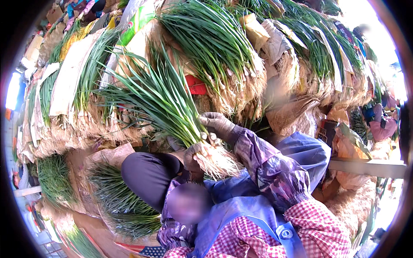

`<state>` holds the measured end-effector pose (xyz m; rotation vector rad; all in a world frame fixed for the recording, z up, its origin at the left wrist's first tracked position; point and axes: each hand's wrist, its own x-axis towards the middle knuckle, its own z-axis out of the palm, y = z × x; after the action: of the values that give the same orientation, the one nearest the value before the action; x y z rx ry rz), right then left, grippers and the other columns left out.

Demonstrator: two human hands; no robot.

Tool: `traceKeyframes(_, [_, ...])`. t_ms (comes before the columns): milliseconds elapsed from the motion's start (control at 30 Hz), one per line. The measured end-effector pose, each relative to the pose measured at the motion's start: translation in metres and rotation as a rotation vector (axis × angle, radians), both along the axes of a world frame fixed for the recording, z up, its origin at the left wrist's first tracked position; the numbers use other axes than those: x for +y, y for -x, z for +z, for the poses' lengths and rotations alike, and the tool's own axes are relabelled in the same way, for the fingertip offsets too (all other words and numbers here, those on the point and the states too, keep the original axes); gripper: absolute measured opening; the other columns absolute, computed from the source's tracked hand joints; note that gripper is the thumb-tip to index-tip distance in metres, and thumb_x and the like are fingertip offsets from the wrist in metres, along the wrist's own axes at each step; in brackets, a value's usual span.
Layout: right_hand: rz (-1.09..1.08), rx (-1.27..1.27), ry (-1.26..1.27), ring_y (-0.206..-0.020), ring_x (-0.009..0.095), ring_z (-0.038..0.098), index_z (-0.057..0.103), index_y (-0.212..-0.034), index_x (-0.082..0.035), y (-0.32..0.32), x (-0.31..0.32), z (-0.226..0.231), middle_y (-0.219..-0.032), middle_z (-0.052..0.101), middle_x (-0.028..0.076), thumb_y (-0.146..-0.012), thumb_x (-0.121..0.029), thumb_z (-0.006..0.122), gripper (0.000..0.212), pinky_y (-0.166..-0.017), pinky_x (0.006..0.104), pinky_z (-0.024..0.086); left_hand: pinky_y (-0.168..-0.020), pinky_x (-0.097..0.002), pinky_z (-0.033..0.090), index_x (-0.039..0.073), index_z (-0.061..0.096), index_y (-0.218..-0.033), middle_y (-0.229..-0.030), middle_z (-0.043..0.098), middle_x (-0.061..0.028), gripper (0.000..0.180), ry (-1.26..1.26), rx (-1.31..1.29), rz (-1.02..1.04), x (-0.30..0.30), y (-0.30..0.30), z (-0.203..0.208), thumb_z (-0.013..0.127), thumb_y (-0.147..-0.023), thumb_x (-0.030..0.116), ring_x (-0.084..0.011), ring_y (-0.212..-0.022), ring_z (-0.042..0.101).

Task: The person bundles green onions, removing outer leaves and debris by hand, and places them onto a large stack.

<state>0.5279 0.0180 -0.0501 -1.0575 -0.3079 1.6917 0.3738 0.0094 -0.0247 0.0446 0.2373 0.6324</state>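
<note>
A bunch of green garlic (172,107) slants across the middle, its long leaves toward the upper left. Its tangle of pale roots (217,161) hangs over my lap. Grey-gloved, my left hand (193,157) is closed round the lower stalks just above the roots. From the other side my right hand (217,124), in the same kind of glove, grips the stalks near the white bulb ends. Part of the left hand's fingers is hidden behind the stalks. Patterned purple sleeve covers reach to both wrists.
Ahead, a long raised row of green garlic (211,43) lies with roots hanging toward me, paper sheets (69,86) between bundles. More bunches (124,202) lie low at my left on cardboard. A pale bar (370,167) stands at the right. Another person (383,124) is at the far right.
</note>
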Motion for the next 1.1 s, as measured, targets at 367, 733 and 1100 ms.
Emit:
traceKeyframes(367, [1.251, -1.214, 0.196, -0.066, 0.022, 0.062, 0.07, -0.088, -0.012, -0.041, -0.008, -0.018, -0.075, 0.067, 0.01, -0.082, -0.037, 0.058, 0.028, -0.067, 0.0363, 0.05, -0.064, -0.032, 0.049, -0.001, 0.051, -0.102, -0.093, 0.056, -0.0143, 0.031, -0.014, 0.159, 0.07, -0.002, 0.002, -0.026, 0.055, -0.072, 0.006, -0.023, -0.074, 0.056])
traceKeyframes(733, [0.319, -1.505, -0.108, -0.081, 0.033, 0.063, 0.064, -0.1, -0.01, 0.001, 0.031, -0.003, -0.087, 0.065, 0.016, -0.082, -0.039, 0.061, 0.035, -0.075, 0.0395, 0.049, -0.061, -0.0243, 0.045, -0.006, 0.06, -0.084, -0.069, 0.063, -0.0128, 0.026, -0.253, 0.628, 0.021, -0.003, 0.004, -0.03, 0.052, -0.084, 0.019, -0.0163, -0.06, 0.057])
traceKeyframes(1100, [0.138, -0.987, -0.12, -0.079, 0.017, 0.06, 0.062, -0.101, 0.002, -0.019, 0.014, -0.011, -0.086, 0.064, 0.004, -0.082, -0.03, 0.069, 0.038, -0.074, 0.0295, 0.05, -0.073, -0.0307, 0.048, -0.003, 0.059, -0.069, -0.074, 0.063, -0.015, 0.033, -0.483, 0.628, 0.004, 0.001, 0.02, -0.081, 0.053, -0.085, 0.025, -0.0225, -0.073, 0.059])
